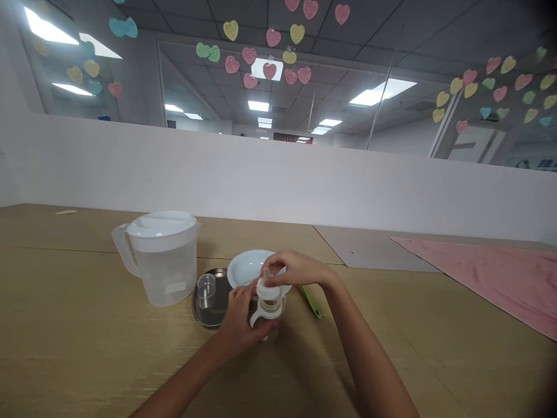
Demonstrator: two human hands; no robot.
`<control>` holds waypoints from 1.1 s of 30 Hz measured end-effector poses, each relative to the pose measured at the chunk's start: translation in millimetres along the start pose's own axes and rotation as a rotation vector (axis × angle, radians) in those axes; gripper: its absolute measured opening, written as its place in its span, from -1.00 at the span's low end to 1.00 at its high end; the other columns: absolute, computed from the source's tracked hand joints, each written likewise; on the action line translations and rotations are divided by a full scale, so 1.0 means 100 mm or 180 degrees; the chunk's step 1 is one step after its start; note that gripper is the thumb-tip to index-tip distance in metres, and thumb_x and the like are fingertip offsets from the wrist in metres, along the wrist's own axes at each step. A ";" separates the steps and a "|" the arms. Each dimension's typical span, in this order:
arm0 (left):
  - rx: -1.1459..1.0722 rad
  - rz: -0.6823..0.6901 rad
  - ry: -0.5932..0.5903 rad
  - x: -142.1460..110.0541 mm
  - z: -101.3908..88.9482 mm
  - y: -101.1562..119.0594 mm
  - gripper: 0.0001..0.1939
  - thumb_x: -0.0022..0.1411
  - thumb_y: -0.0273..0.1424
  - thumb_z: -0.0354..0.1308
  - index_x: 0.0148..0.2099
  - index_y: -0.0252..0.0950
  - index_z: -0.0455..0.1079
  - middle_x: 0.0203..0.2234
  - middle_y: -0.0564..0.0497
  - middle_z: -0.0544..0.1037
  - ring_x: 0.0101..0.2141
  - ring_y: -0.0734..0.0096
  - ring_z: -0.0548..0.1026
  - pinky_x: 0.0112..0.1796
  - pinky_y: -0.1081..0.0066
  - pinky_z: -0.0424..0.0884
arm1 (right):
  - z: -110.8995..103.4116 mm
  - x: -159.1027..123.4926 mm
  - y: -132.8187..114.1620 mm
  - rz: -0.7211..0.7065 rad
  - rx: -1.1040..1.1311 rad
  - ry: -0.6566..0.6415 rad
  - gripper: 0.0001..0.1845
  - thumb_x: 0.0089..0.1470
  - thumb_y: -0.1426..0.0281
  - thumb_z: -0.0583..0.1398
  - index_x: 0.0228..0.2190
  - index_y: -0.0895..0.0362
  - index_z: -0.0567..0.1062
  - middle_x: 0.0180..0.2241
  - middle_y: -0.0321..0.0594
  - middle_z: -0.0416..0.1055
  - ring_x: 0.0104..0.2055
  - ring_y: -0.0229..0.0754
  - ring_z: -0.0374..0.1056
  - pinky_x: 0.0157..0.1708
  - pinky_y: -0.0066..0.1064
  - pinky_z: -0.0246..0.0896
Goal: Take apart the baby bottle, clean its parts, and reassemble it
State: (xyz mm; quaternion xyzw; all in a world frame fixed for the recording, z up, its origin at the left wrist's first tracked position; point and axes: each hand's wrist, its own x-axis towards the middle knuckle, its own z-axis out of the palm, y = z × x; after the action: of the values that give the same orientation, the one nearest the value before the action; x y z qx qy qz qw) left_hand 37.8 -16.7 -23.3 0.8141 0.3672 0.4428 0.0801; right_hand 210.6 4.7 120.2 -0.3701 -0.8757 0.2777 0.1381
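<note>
The left hand (237,325) is gripping the handled baby bottle (267,307), keeping it upright and steady, while the right hand (296,268) is pinching the teat (266,275) between its fingertips.

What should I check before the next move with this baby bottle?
1. Left hand gripping the baby bottle: ok.
2. Right hand touching the teat: ok.
3. White collar screwed tight: cannot tell.
4. Liquid inside the bottle: cannot tell.
5. White lid on the clear pitcher: ok.
6. Small clear cup upright on the steel tray: ok.
</note>
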 end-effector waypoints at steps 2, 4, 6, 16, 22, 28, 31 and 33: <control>-0.0037 -0.0004 -0.0025 0.00 0.00 -0.01 -0.25 -0.01 -0.15 0.17 0.18 -0.29 0.03 -0.15 -0.17 0.42 -0.15 0.11 0.36 -0.13 0.09 0.27 | -0.03 -0.02 0.02 0.0040 0.0075 0.0057 -0.76 -0.08 0.28 0.19 -0.33 0.13 0.47 -0.35 -0.27 0.42 -0.30 -0.26 0.30 -0.36 -0.48 0.18; -0.0065 -0.0070 -0.0064 -0.01 0.00 -0.01 -0.24 -0.02 -0.14 0.17 0.18 -0.29 0.03 -0.16 -0.16 0.42 -0.15 0.12 0.35 -0.12 0.09 0.25 | -0.04 -0.03 0.05 0.0142 0.0021 -0.0053 -0.73 -0.11 0.29 0.21 -0.32 0.14 0.45 -0.39 -0.28 0.40 -0.35 -0.28 0.29 -0.40 -0.49 0.17; -0.0075 -0.0168 -0.0113 0.00 0.00 -0.01 -0.23 -0.03 -0.12 0.17 0.18 -0.30 0.04 -0.16 -0.16 0.42 -0.14 0.12 0.35 -0.10 0.08 0.24 | -0.03 -0.04 0.06 0.0258 -0.0069 -0.0297 -0.70 -0.16 0.26 0.24 -0.34 0.15 0.45 -0.42 -0.30 0.39 -0.39 -0.29 0.30 -0.44 -0.51 0.16; -0.0131 -0.0246 -0.0091 0.00 -0.01 0.03 -0.27 -0.06 -0.16 0.20 0.14 -0.30 0.09 -0.18 -0.16 0.42 -0.16 0.10 0.35 -0.13 0.08 0.27 | 0.13 -0.02 -0.19 0.0660 -0.1038 -0.0045 -0.77 -0.21 0.25 0.23 -0.47 0.15 0.48 -0.45 -0.28 0.42 -0.44 -0.30 0.29 -0.56 -0.54 0.04; -0.0151 -0.0143 0.0040 -0.01 0.01 0.01 -0.46 -0.07 -0.29 0.17 -0.01 -0.30 0.19 -0.19 -0.14 0.40 -0.18 0.13 0.34 -0.17 0.10 0.30 | 0.38 0.13 -0.31 0.1126 -0.2346 0.0608 -0.63 0.03 0.17 0.06 -0.50 0.21 0.46 -0.50 -0.10 0.43 -0.45 -0.16 0.33 -0.53 -0.44 0.06; -0.0200 -0.0299 0.0070 -0.01 0.03 -0.01 -0.54 -0.10 -0.29 0.20 -0.11 -0.32 0.24 -0.25 -0.12 0.41 -0.22 0.15 0.36 -0.22 0.13 0.34 | 0.26 0.04 -0.30 0.1242 -0.1881 0.0454 -0.45 0.01 -0.04 0.00 -0.55 0.18 0.45 -0.54 -0.15 0.41 -0.49 -0.19 0.31 -0.56 -0.45 0.03; -0.0182 -0.0279 0.0071 0.00 0.01 0.02 -0.52 -0.10 -0.27 0.20 -0.10 -0.32 0.24 -0.24 -0.14 0.42 -0.22 0.15 0.36 -0.22 0.13 0.34 | 0.12 -0.08 -0.26 0.0946 -0.1552 0.0529 -0.58 -0.08 0.03 0.13 -0.45 0.15 0.46 -0.46 -0.22 0.42 -0.46 -0.24 0.29 -0.56 -0.48 0.01; -0.0142 -0.0237 0.0062 0.01 0.00 0.03 -0.50 -0.08 -0.27 0.19 -0.07 -0.32 0.24 -0.23 -0.15 0.42 -0.21 0.14 0.36 -0.21 0.13 0.33 | 0.09 -0.10 -0.24 0.0554 -0.1325 0.0486 -0.70 -0.11 0.18 0.19 -0.37 0.12 0.44 -0.38 -0.26 0.43 -0.42 -0.28 0.28 -0.54 -0.52 0.02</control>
State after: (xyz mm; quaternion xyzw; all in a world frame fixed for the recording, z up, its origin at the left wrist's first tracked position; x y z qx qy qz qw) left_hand 39.6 -18.2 -20.8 0.7935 0.3880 0.4554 0.1110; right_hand 200.1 -19.7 126.3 -0.4847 -0.8659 0.0732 0.1002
